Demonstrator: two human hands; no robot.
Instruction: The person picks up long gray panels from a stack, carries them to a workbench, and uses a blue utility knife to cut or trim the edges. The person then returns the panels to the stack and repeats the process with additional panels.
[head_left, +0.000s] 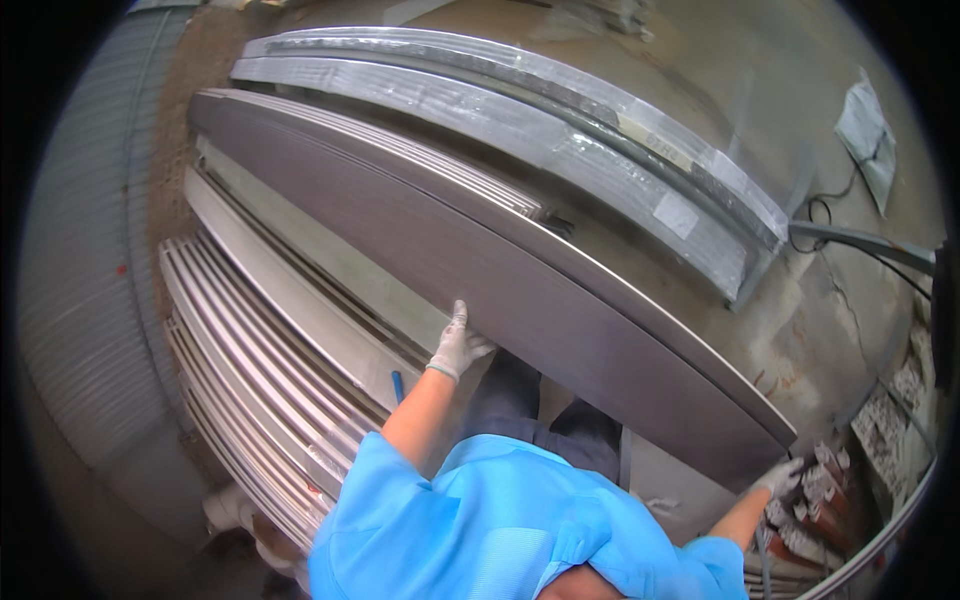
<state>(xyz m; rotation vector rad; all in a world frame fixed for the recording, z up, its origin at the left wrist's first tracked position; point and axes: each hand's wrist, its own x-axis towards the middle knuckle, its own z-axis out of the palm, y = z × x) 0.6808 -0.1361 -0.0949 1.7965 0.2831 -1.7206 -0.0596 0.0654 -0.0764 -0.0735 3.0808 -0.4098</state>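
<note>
A long, dark grey-brown flat panel (560, 300) stretches diagonally from the far left to the near right in front of me. My left hand (462, 345), in a white glove, grips its near lower edge around mid-length, with one digit pointing up against the face. At the panel's right end, my gloved right hand (780, 477) holds the lower corner; its fingers are partly hidden by the edge. Along the far side of the panel lie several thin pale strips or panel edges (440, 165).
Long plastic-wrapped packages (450, 100) lie beyond the panel. Several stacked pale profiles (260, 340) stand to my left, near a blue handle (397, 387). Corrugated metal sheeting (80, 300) runs along the far left. Bundled profiles (830, 490) and a black cable (860, 243) are at the right.
</note>
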